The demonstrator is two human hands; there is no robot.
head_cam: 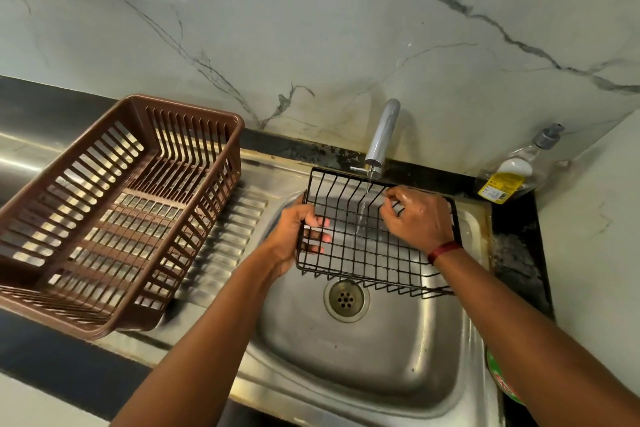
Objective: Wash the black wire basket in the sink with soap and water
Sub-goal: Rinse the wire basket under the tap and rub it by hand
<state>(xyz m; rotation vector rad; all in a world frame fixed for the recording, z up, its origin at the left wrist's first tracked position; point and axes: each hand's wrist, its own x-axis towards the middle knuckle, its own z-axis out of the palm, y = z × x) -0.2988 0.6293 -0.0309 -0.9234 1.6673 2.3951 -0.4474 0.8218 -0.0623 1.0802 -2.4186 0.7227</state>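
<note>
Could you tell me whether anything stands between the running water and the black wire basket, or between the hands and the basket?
Nothing visible does. The left hand grips the black wire basket at its left side, the right hand touches its wires, and water from the tap falls straight onto the basket over the sink.

Black wire basket (374, 250), glossy steel sink (363, 357), brown plastic crate (114, 211).

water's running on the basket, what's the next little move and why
Probably slide the black wire basket sideways under the thin stream from the chrome tap. The water strikes only a narrow strip near the middle, while the left hand grips the left edge and the right hand fingers the wires.
</note>
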